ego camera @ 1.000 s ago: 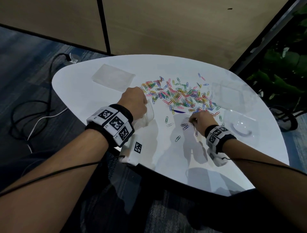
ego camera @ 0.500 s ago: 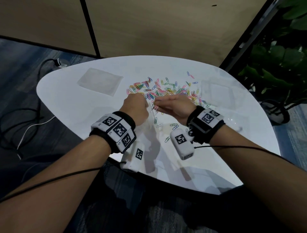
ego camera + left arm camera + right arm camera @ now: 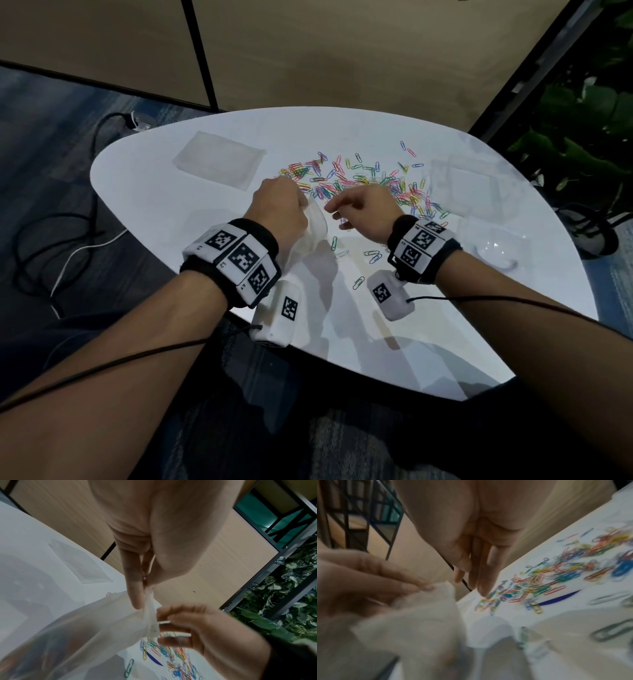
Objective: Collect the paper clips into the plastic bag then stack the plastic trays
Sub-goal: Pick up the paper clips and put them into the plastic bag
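Note:
My left hand (image 3: pixel 284 209) grips the top edge of a clear plastic bag (image 3: pixel 315 228), which hangs down to the white table (image 3: pixel 154 212); in the left wrist view thumb and finger pinch the bag (image 3: pixel 85 628) at its rim. My right hand (image 3: pixel 356 209) hovers just right of the bag's mouth, fingers straight and loosely spread (image 3: pixel 476 574), with nothing plainly held. Behind both hands lies a heap of coloured paper clips (image 3: pixel 363 181). One clear plastic tray (image 3: pixel 219 164) lies at the far left, another (image 3: pixel 469 185) at the right.
A third clear tray or lid (image 3: pixel 493 250) lies near the table's right edge. A few stray clips (image 3: pixel 371 255) sit in front of my right hand. Cables (image 3: pixel 68 240) trail on the floor at left; a plant (image 3: pixel 582 154) stands at right.
My right hand came from the loose clips on the right over to the bag's mouth, and its fingers have since spread. My left hand keeps hold of the bag.

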The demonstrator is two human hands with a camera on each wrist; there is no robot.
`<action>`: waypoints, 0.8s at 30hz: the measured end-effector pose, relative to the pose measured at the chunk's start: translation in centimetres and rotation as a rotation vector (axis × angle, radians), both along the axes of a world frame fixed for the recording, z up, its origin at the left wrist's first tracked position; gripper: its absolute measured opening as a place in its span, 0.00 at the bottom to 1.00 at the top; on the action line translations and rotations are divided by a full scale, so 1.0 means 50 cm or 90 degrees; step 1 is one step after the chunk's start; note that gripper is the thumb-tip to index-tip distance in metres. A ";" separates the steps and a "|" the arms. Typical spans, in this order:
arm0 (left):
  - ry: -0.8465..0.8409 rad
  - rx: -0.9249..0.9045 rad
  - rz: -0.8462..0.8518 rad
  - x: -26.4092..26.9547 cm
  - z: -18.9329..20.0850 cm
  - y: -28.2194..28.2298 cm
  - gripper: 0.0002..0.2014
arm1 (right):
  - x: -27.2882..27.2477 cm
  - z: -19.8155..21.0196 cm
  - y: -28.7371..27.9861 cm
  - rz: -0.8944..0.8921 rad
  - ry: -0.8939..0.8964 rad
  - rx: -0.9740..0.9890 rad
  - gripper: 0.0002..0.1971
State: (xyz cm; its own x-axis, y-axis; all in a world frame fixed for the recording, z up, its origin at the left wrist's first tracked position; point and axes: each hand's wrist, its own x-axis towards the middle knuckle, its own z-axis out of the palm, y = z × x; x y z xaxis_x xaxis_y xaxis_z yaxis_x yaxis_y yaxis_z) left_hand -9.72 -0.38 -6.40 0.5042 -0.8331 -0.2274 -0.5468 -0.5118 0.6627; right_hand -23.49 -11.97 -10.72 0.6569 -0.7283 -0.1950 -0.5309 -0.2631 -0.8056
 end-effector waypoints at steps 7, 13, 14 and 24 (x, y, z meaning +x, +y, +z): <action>0.001 0.010 0.001 0.021 0.006 0.010 0.16 | -0.099 -0.164 0.081 0.468 0.464 -0.343 0.35; -0.003 0.020 -0.004 0.014 0.008 0.006 0.16 | -0.237 -0.203 0.044 0.367 0.486 -0.494 0.39; -0.003 0.020 -0.006 0.013 0.006 0.005 0.17 | -0.249 -0.204 0.022 0.332 0.506 -0.496 0.39; -0.007 0.035 -0.024 0.001 -0.004 -0.012 0.17 | -0.256 -0.204 -0.086 0.180 0.566 -0.377 0.35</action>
